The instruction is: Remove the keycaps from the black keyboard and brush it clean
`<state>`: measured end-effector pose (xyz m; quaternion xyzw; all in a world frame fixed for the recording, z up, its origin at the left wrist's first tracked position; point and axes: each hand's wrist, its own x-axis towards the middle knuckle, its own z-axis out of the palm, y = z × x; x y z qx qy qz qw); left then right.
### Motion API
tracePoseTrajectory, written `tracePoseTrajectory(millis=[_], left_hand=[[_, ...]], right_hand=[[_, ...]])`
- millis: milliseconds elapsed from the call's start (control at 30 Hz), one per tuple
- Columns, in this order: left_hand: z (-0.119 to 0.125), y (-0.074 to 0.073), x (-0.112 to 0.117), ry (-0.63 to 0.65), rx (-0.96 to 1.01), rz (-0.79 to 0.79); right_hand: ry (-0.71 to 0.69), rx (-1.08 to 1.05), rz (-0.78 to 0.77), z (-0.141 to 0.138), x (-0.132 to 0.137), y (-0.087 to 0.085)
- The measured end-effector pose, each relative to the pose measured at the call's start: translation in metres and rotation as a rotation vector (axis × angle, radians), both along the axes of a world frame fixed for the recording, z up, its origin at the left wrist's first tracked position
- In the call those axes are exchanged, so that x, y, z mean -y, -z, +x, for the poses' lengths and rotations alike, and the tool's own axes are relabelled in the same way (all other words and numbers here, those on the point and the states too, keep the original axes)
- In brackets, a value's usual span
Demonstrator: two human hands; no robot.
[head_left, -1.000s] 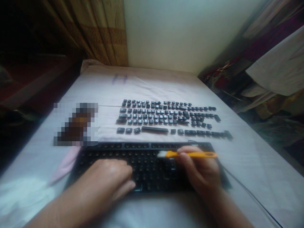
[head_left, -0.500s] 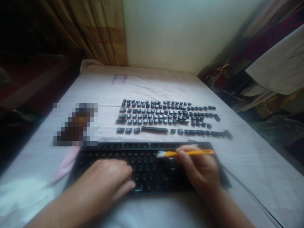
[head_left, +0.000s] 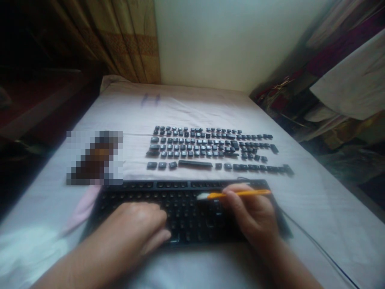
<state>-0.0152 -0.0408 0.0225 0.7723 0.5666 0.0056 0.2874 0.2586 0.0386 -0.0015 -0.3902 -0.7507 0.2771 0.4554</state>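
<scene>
A black keyboard (head_left: 186, 216) stripped of its keycaps lies on the cloth-covered surface before me. My right hand (head_left: 252, 212) pinches a small brush (head_left: 237, 194) with a yellow-orange handle. The brush's white bristles point left over the keyboard's upper middle rows; whether they touch it I cannot tell. My left hand (head_left: 140, 224) rests on the keyboard's left half, knuckles up and fingers curled under, so anything beneath them is hidden. Beyond the keyboard, loose black keycaps (head_left: 180, 147) are laid out in rows, with the long spacebar keycap (head_left: 195, 164) in the nearest row.
A pale sheet (head_left: 195, 104) covers the surface. At left is a pixelated dark and brown object (head_left: 98, 156), with a pink cloth (head_left: 82, 208) below it. A cable (head_left: 315, 243) runs along the right. Curtain (head_left: 132, 44) and wall (head_left: 204, 44) stand at the back, hanging cloths (head_left: 351, 76) at right.
The brush tip has shifted very slightly to the left over the keyboard. Both hands are otherwise in nearly the same place.
</scene>
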Motion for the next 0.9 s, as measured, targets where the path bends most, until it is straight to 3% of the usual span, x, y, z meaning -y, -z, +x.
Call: tracePoseTrajectory(millis=[233,533,700,800,900], left_hand=[[0.0002,-0.0006,0.0006,-0.015,0.010,-0.011],[-0.0004,0.0002,0.0001,-0.004,0.010,-0.002],[0.0006,0.0009,0.0002,-0.022,0.011,-0.012],[-0.0001,0.0012,-0.0002,-0.016,0.014,-0.016],[-0.0010,0.0010,-0.0004,-0.015,0.013,-0.022]], right_hand=[[-0.002,-0.150,-0.120,-0.0038,0.0030,0.0024],[-0.050,0.007,0.022,-0.0004,-0.0013,-0.0008],[-0.103,-0.136,-0.143,-0.0043,0.0044,0.0000],[-0.039,-0.263,-0.232,-0.0023,0.0042,-0.0007],[0.106,-0.300,-0.218,0.0025,-0.0003,-0.0024]])
